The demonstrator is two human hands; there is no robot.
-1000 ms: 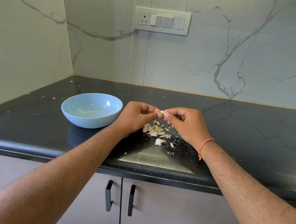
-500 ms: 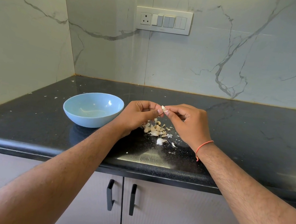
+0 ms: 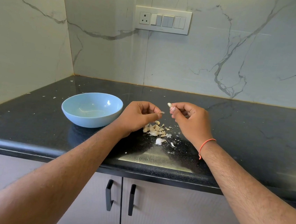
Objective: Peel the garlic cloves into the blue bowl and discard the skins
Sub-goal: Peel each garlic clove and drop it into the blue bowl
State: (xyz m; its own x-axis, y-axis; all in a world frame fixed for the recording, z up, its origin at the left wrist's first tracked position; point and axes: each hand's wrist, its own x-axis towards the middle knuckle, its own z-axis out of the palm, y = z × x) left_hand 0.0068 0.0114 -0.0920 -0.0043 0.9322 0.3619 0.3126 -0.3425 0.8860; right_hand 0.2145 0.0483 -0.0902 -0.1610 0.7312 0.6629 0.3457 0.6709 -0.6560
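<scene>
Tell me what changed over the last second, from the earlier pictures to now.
The hands have drawn apart. The right hand keeps the garlic clove pinched, and the left hand has pulled a skin flake off leftward and pinches it. The blue bowl and the skin pile on the counter stayed put.

Bright, even daylight, soft, no harsh highlights on the marble wall (image 3: 222,55). Dark glossy tabletop (image 3: 250,140) shows a pale glare patch at its front edge between the forearms, plus faint wall reflections. Soft shadows under the blue bowl (image 3: 91,108) and both arms. Focus sharp throughout, no motion blur. Wide-angle bowing visible at frame edges.
</scene>
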